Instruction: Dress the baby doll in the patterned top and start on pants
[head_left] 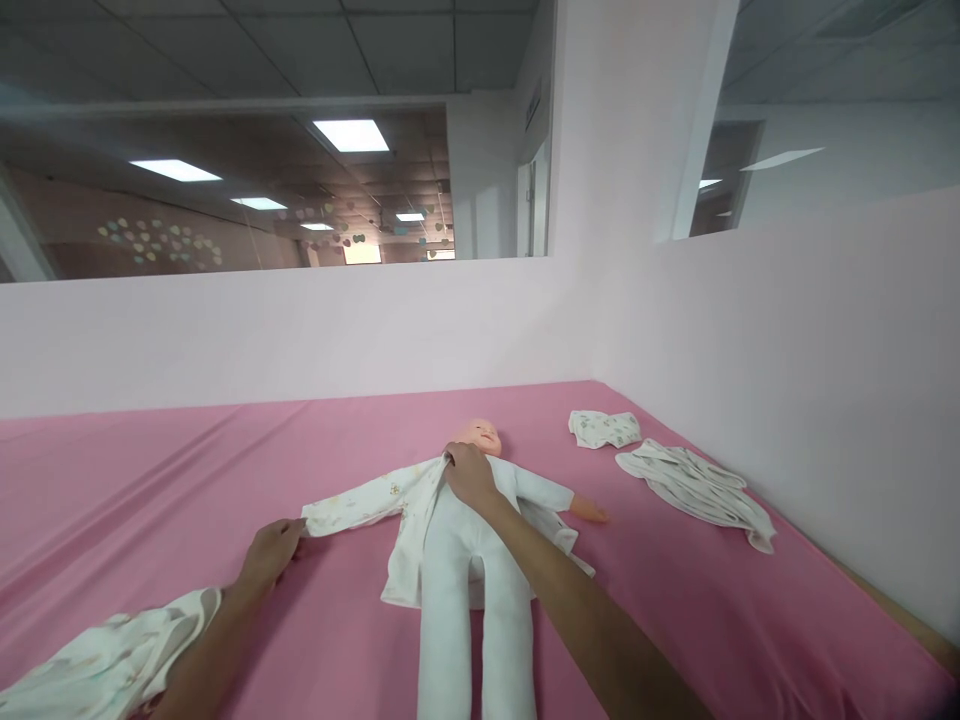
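Observation:
A baby doll (471, 585) with a white cloth body lies on its back on the pink sheet (150, 480), head away from me. A white printed baby jacket (409, 510) is spread open under and around it. My left hand (271, 552) pinches the cuff end of the jacket's outstretched sleeve at the left. My right hand (469, 474) grips the jacket's front edge near the collar, at the doll's chest just below its chin. The doll's other arm, in a sleeve, sticks out to the right with its bare hand showing.
A small folded white garment (604, 428) and a larger crumpled one (697, 485) lie at the right near the pale wall. Another white printed cloth (97, 665) lies at the lower left beside my forearm. Walls close the bed at back and right.

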